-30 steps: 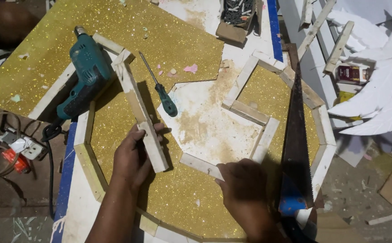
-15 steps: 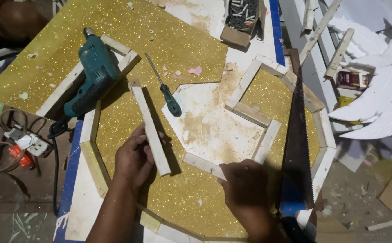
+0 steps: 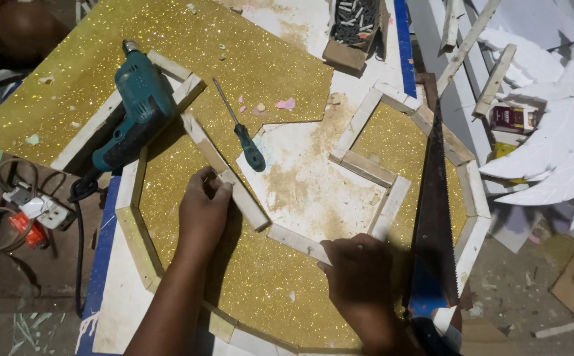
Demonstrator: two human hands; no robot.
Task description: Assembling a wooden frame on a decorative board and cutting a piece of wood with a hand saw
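Fingers (image 3: 218, 188) pressing wooden strip (image 3: 224, 171) flat.

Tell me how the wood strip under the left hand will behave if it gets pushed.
The wood strip looks straight and rigid, so it would probably slide as one piece without bending. It lies flat on the glittery gold sheet, so rolling seems unlikely. Being thin, it is probably light; the left hand could shift it easily.

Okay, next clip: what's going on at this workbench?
A person is laying wooden strips on gold glitter sheet. The left hand presses on a long wooden strip set at a slant; the right hand rests on the end of a shorter strip. A teal electric drill, a screwdriver and a handsaw lie nearby, untouched.
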